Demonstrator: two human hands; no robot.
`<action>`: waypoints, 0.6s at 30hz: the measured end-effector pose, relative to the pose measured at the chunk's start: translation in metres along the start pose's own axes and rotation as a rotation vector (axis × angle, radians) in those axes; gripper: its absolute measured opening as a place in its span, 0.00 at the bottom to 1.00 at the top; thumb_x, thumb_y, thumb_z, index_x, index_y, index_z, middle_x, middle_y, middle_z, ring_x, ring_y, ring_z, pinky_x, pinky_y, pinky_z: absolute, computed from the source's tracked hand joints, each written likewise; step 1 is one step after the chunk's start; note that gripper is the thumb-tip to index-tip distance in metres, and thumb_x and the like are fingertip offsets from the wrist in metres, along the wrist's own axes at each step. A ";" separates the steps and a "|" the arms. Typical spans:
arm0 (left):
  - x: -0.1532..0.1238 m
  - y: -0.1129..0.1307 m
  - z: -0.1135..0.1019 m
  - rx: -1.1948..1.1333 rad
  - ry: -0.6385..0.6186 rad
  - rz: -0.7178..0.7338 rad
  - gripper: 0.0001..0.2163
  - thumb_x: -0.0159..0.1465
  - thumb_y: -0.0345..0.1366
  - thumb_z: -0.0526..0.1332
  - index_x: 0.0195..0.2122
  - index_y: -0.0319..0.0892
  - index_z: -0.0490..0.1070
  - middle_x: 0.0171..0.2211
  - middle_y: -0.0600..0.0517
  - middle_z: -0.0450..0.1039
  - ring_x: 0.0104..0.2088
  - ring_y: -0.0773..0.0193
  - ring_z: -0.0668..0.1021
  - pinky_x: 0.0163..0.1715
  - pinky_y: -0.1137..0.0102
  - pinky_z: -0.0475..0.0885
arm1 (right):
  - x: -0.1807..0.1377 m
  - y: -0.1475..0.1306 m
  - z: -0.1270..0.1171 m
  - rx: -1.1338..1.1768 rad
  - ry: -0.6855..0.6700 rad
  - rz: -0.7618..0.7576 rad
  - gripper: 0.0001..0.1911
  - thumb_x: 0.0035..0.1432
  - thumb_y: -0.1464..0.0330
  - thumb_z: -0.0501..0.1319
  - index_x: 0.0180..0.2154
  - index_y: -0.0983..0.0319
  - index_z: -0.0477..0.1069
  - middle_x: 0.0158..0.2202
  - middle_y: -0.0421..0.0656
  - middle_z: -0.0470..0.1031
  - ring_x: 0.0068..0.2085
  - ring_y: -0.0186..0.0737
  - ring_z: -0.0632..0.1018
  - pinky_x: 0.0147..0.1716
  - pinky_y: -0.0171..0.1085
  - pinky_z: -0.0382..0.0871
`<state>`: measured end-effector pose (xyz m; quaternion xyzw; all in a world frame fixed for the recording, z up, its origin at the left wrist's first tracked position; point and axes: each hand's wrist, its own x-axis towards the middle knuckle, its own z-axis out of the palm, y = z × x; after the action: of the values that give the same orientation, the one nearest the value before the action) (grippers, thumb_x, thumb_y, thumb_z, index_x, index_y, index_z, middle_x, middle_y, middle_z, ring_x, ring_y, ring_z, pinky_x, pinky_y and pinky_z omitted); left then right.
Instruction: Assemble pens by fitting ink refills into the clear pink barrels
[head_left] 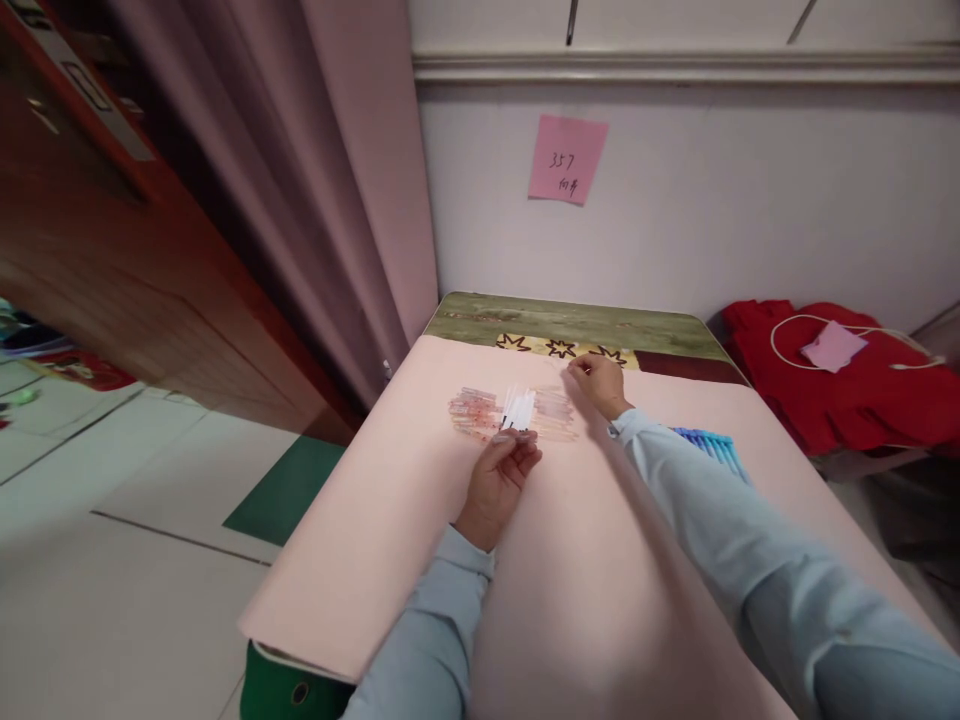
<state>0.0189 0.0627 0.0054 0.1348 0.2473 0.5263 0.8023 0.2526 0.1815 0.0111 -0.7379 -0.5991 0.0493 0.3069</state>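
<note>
My left hand (496,488) is closed over the middle of the table, its fingertips pinched around the lower end of a bundle of thin white sticks (519,408) with dark marks near the bottom. Farther back and to the right, my right hand (601,385) has its thumb and fingers pressed together; whatever may be between them is too small to make out. On the pale pink sheet, a row of slim reddish, see-through sticks (474,410) lies left of the white bundle. Paler, brownish slim sticks (555,412) are spread to its right.
Blue and purple sticks (712,450) lie partly behind my right forearm. The pink sheet (360,520) covers most of the table (480,310). A patterned yellow strip (562,347) runs along the back. Red cloth (765,350) with a cable sits at right; a curtain (352,180) hangs at left.
</note>
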 end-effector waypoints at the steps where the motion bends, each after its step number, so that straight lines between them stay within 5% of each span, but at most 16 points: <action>1: 0.001 0.000 0.000 -0.011 0.002 -0.015 0.05 0.56 0.28 0.68 0.34 0.38 0.75 0.36 0.48 0.80 0.32 0.68 0.80 0.39 0.71 0.78 | 0.007 -0.003 0.005 -0.036 -0.021 -0.004 0.13 0.57 0.66 0.58 0.37 0.61 0.81 0.38 0.46 0.83 0.37 0.41 0.78 0.38 0.35 0.67; 11: 0.000 0.000 0.001 -0.053 -0.004 -0.045 0.06 0.55 0.29 0.68 0.34 0.38 0.74 0.35 0.49 0.80 0.32 0.68 0.80 0.39 0.70 0.77 | 0.039 -0.034 0.049 -0.277 -0.142 -0.041 0.16 0.61 0.68 0.57 0.41 0.70 0.81 0.44 0.62 0.79 0.44 0.51 0.78 0.44 0.41 0.65; 15: 0.000 -0.001 0.001 -0.054 -0.042 -0.039 0.06 0.55 0.29 0.68 0.34 0.38 0.74 0.36 0.49 0.79 0.32 0.67 0.80 0.39 0.69 0.78 | 0.040 -0.036 0.044 -0.315 -0.157 -0.071 0.17 0.64 0.68 0.55 0.43 0.71 0.79 0.46 0.63 0.78 0.46 0.53 0.77 0.45 0.42 0.64; 18: 0.001 0.000 0.001 -0.067 -0.055 -0.033 0.07 0.54 0.28 0.69 0.34 0.39 0.74 0.36 0.49 0.79 0.33 0.68 0.80 0.40 0.70 0.77 | 0.041 -0.035 0.027 -0.225 -0.044 -0.029 0.16 0.65 0.66 0.53 0.42 0.66 0.78 0.45 0.57 0.79 0.43 0.49 0.77 0.43 0.41 0.64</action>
<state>0.0198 0.0631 0.0056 0.1183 0.2097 0.5173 0.8212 0.2223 0.2328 0.0188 -0.7577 -0.6180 -0.0064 0.2097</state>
